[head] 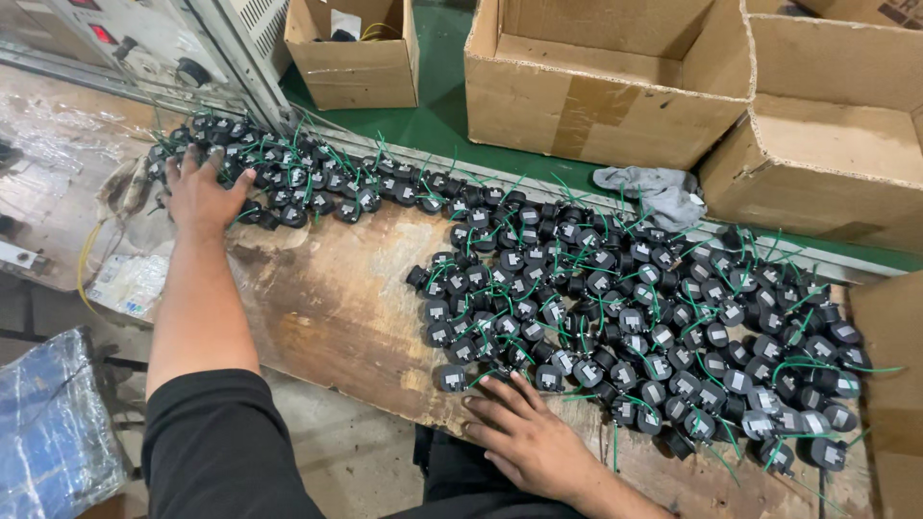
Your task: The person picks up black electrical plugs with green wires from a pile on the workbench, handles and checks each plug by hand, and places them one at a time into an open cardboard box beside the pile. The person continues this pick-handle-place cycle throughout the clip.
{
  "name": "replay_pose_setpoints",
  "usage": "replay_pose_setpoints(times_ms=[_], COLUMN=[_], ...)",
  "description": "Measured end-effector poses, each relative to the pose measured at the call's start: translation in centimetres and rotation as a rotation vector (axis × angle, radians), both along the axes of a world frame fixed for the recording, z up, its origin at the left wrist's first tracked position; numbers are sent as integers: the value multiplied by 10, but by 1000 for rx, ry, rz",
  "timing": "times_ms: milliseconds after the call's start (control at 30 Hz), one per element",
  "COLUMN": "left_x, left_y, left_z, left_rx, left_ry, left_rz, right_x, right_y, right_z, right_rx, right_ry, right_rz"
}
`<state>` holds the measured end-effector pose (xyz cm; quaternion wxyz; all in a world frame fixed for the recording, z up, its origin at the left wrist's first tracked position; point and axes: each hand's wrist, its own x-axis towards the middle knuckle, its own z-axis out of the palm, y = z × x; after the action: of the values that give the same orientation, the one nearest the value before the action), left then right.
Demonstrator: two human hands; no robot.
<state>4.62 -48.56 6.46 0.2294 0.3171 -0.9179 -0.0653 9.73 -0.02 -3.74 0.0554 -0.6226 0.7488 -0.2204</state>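
Left hand (204,195), fingers spread, is resting on black green-wired components (615,317); right hand (524,437), spread flat, is lying at the worn workbench (327,308) near edge; cardboard boxes (615,86) are bordering behind.

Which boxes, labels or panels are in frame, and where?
Small cardboard box: top centre, open, brown.
Large cardboard box: top right of centre, open, brown.
Third cardboard box: right, open, brown, beside the large one.
Machine panel: top left, pale grey, red lights, dark knob.
White labels on the black parts: small squares.
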Motion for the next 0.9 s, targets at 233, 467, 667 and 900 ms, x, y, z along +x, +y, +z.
replay_pose_setpoints(times_ms=[233, 467, 667, 900], left_x=[0, 19, 32, 20], left_y=[-8, -1, 29, 116], left_z=[-5, -31, -58, -98], left_rx=[-3, -54, -51, 57], left_ry=[-10, 80, 86, 34], left_rz=[-56, -131, -150, -201], right_x=[1, 4, 6, 9], right_y=[-5, -5, -5, -5], right_z=[-1, -5, -4, -5], right_rx=[7, -44, -33, -49], right_ry=[-12, 73, 54, 55], right_rz=[-20, -29, -35, -33])
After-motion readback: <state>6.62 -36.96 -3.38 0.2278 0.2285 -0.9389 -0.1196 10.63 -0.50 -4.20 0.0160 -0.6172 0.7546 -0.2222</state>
